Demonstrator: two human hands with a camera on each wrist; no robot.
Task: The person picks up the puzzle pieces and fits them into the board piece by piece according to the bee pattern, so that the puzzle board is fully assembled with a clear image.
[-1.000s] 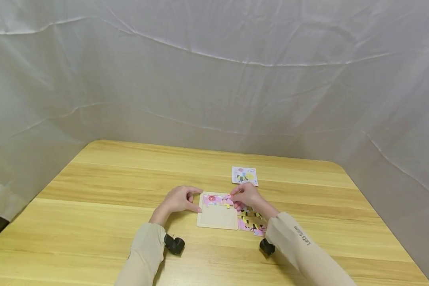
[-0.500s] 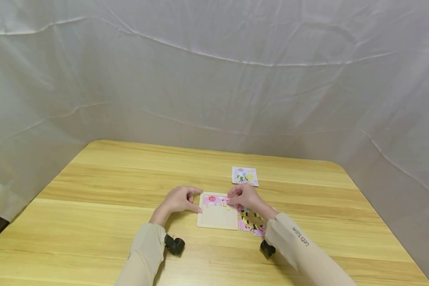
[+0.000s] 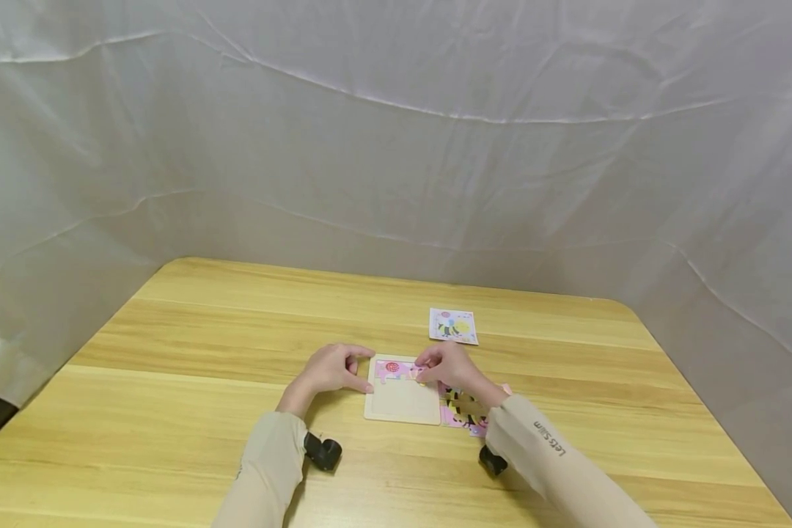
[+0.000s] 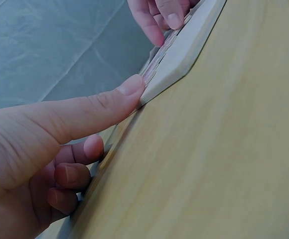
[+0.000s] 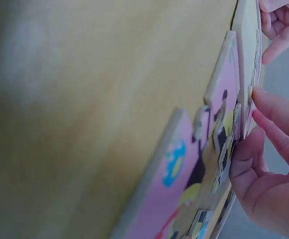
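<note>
A pale wooden puzzle tray [image 3: 401, 402] lies on the table, with pink pieces [image 3: 391, 369] set along its far row. My left hand [image 3: 333, 369] steadies the tray's left side. Its thumb [image 4: 127, 88] is straight against the tray's corner [image 4: 182, 55] and its other fingers are curled. My right hand [image 3: 447, 367] is at the tray's far right and pinches a small pink and yellow puzzle piece [image 3: 418, 375] down at the far row. In the right wrist view its fingertips [image 5: 264, 134] are at the tray's edge [image 5: 247, 45].
Several loose pink and yellow pieces [image 3: 463, 412] [image 5: 204, 164] lie just right of the tray, under my right wrist. A small picture card [image 3: 453, 325] sits farther back. The wooden table [image 3: 171, 345] ends at a grey cloth backdrop [image 3: 396, 147].
My right hand has moved a little left and lower, bringing the piece down onto the tray's far row. The left hand and the tray have not moved.
</note>
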